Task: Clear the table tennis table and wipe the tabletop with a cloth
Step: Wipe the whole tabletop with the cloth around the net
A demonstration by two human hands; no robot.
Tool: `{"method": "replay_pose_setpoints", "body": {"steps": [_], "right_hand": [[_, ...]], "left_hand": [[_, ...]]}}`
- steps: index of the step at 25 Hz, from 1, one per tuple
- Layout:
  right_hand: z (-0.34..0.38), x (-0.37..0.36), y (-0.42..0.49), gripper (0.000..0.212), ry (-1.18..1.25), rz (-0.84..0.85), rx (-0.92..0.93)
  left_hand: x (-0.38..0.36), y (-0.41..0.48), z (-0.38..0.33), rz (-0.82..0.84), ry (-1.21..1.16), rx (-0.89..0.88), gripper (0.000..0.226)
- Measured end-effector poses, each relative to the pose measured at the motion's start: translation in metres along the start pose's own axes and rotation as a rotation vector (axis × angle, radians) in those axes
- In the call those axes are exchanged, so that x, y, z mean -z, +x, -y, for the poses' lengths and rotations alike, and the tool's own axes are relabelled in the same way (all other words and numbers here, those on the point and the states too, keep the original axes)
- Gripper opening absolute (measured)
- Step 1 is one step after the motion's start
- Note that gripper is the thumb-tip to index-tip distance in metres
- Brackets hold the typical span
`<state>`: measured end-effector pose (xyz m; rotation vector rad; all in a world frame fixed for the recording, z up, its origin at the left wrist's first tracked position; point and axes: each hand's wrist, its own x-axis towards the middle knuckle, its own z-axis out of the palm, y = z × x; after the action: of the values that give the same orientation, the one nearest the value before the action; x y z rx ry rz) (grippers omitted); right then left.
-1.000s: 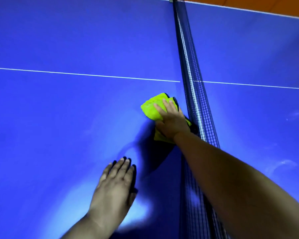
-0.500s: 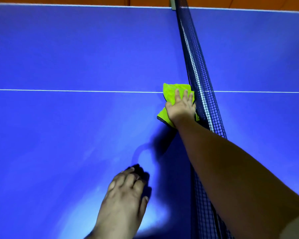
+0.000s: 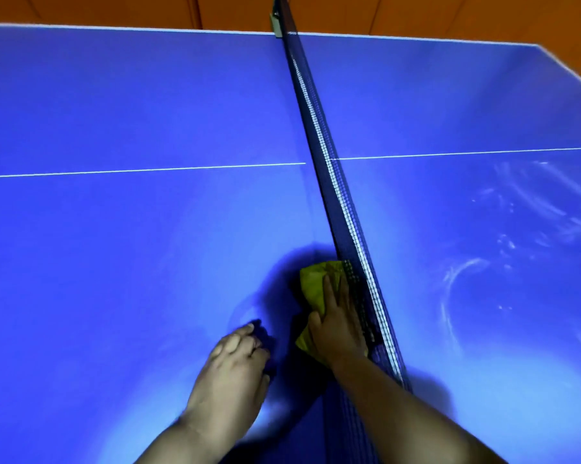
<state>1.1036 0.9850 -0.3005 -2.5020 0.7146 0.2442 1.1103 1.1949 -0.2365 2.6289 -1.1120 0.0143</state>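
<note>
Your right hand (image 3: 339,329) lay flat on the cloth (image 3: 315,283), fingers straight and close together, pressing it down onto the table (image 3: 115,112) rather than gripping it. The yellow-green cloth was bunched on the left half of the table, its right side pushed against the foot of the net (image 3: 319,152). It sat well on your side of the white line (image 3: 148,170) that crosses the table, far from the far edge. Part of it showed past your fingertips and a corner showed below your thumb. The outer edge of your hand touched the net mesh.

Your left hand (image 3: 232,366) rested on the bare table just left of the cloth, apart from it. Its fingers were loosely bent with the tips on the surface, and it held nothing.

The net ran from beside your right forearm to its post (image 3: 275,23) at the far edge. On the right half of the table, pale curved smears (image 3: 456,279) marked the surface, between the white line and the near part of that half. An orange floor (image 3: 416,15) showed beyond the far edge and the far right corner.
</note>
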Motion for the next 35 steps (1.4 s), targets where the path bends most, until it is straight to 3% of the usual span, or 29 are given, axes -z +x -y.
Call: {"method": "replay_pose_setpoints", "body": {"steps": [7,14,16,18,20,24,27,28,32,35], "right_hand": [[-0.042,-0.036,-0.195,0.075,-0.27,-0.097,-0.136],[-0.033,-0.076,-0.308,0.079,-0.155,-0.199,-0.285],[-0.024,-0.077,-0.331,0.075,-0.112,-0.142,-0.305],[-0.024,-0.078,-0.347,0.07,-0.065,-0.182,-0.263],[-0.018,-0.072,-0.368,0.066,-0.048,-0.099,-0.247],[0.0,-0.044,-0.417,0.044,0.213,-0.375,0.052],[0.005,-0.015,-0.449,0.03,0.289,-0.441,0.19],[-0.003,-0.012,-0.454,0.032,0.317,-0.504,0.194],[-0.052,0.029,-0.465,0.068,0.406,-0.566,0.109],[-0.102,0.072,-0.478,0.076,0.456,-0.645,0.095]], "left_hand": [[0.02,-0.112,-0.022,0.055,-0.007,-0.234,0.029],[0.039,-0.218,-0.027,0.003,-0.001,-0.327,0.023],[0.042,-0.236,-0.03,0.029,-0.036,-0.306,0.026],[0.045,-0.25,-0.038,0.072,-0.05,-0.313,0.035],[0.049,-0.259,-0.048,0.124,-0.064,-0.311,0.036],[0.06,-0.26,-0.075,0.19,-0.119,-0.195,0.025],[0.074,-0.244,-0.11,0.243,-0.182,-0.143,0.071],[0.081,-0.239,-0.129,0.232,-0.242,-0.128,0.081],[0.103,-0.209,-0.221,0.185,-0.526,-0.062,0.057],[0.107,-0.184,-0.299,0.174,-0.694,0.006,0.064]]}}
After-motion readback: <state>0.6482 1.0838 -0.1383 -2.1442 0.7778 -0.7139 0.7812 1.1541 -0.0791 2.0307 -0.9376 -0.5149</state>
